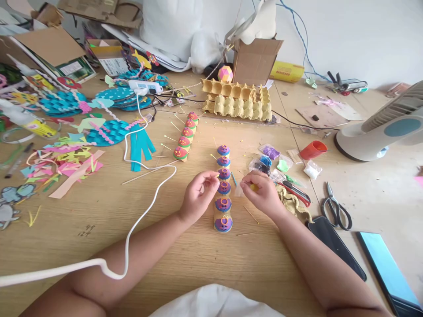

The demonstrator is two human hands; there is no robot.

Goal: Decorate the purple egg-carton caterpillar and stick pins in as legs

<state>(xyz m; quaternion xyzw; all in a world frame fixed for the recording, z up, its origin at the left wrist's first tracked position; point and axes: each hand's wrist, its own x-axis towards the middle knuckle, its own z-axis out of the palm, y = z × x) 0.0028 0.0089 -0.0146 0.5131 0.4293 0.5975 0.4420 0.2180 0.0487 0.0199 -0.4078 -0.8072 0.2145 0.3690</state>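
Note:
My left hand (198, 197) is closed in a pinch beside the purple egg-carton strip, with a tiny yellow bit of clay (217, 175) at its fingertips. The purple egg-carton strip (224, 204) runs away from me, its domes bearing orange loops and small faces. Thin sticks stand out from its far domes. To the right of the strip, my right hand (261, 193) is closed around a small clear bag with yellow clay (254, 187), mostly hidden by the fingers. A red and green egg-carton strip (184, 141) with pale-tipped sticks lies farther back on the left.
Bags of coloured clay (271, 152), a utility knife (297, 193), scissors (335, 207) and a black phone (335, 246) lie to the right. A fan (380, 123) stands behind them. A white cable (155, 193) crosses the left side, near paper scraps (76, 163). Egg cartons (241, 108) sit at the back.

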